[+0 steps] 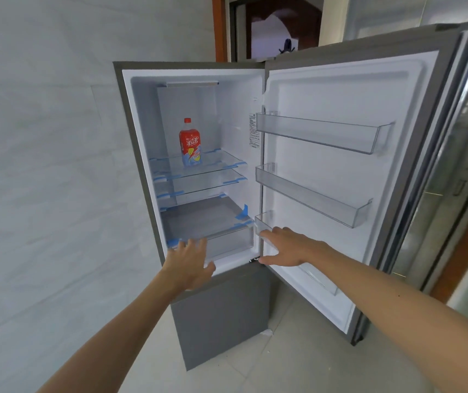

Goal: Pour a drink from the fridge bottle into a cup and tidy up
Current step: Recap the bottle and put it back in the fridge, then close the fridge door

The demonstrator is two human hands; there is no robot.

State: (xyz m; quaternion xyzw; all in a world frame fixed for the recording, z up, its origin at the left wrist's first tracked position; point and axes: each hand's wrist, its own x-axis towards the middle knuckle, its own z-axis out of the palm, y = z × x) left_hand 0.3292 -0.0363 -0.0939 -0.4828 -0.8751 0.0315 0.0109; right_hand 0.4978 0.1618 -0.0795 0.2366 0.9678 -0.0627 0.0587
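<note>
Bottle: red cap, red-and-blue label, upright on top glass shelf inside fridge. Door swung wide; its three bins hold nothing visible. Grey tile wall, pale floor. Left hand and right hand both spread flat, holding nothing, near the drawer.

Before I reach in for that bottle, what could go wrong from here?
1. The bottle stands upright and alone, set back on the top glass shelf; a nudge high up could topple it on the smooth glass.
2. Both the left hand and right hand are low and open, so the reach goes up past the shelf's front edge, which a wrist might knock.
3. The right hand is close by the lowest door bin, which could catch it.
</note>
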